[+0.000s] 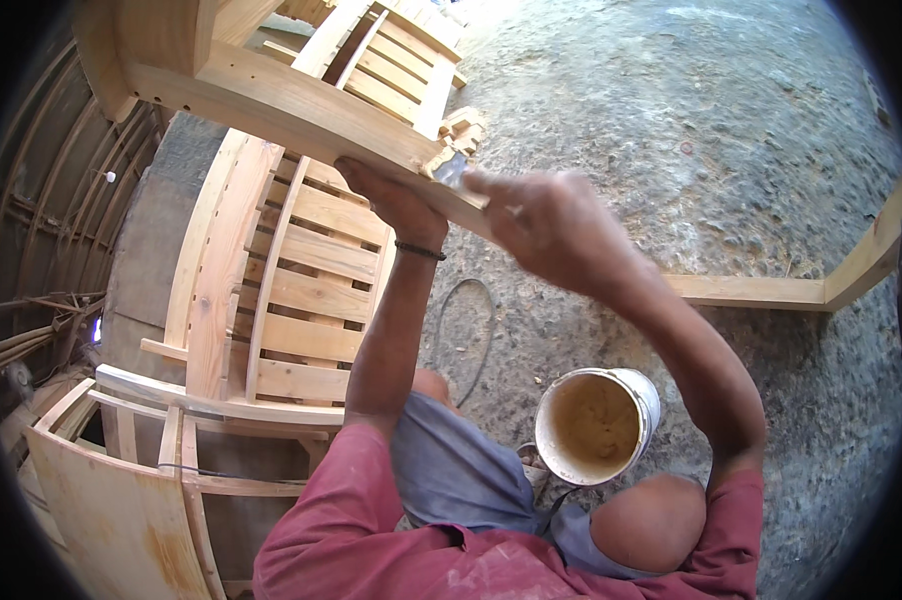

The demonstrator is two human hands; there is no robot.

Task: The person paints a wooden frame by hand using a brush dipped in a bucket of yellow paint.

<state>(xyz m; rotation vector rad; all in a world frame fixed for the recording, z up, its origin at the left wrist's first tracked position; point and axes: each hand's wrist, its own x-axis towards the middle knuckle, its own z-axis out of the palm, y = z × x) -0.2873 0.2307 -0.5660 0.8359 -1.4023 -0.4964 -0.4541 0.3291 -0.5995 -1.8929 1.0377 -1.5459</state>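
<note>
A long pale wooden beam (301, 112), part of a wooden frame, runs slantwise across the upper middle. My left hand (396, 205) is closed against the beam's near edge, its far fingers hidden by the wood. In my right hand (551, 222), slightly blurred, is a putty knife (451, 168). Its grey blade lies at the beam's top face, with yellowish putty (434, 160) beside it. The knife's handle is mostly hidden in my fist. Between my knees and the beam stands a white bucket (647, 400) with yellow-brown putty (596, 425) inside.
Slatted wooden panels (316, 290) stand at left, and another slatted piece (396, 75) lies beyond the beam. A cabinet-like wooden frame (121, 450) is at lower left. A beam (746, 290) crosses the right side above rough grey ground (671, 120). A thin cable (491, 320) lies near the bucket.
</note>
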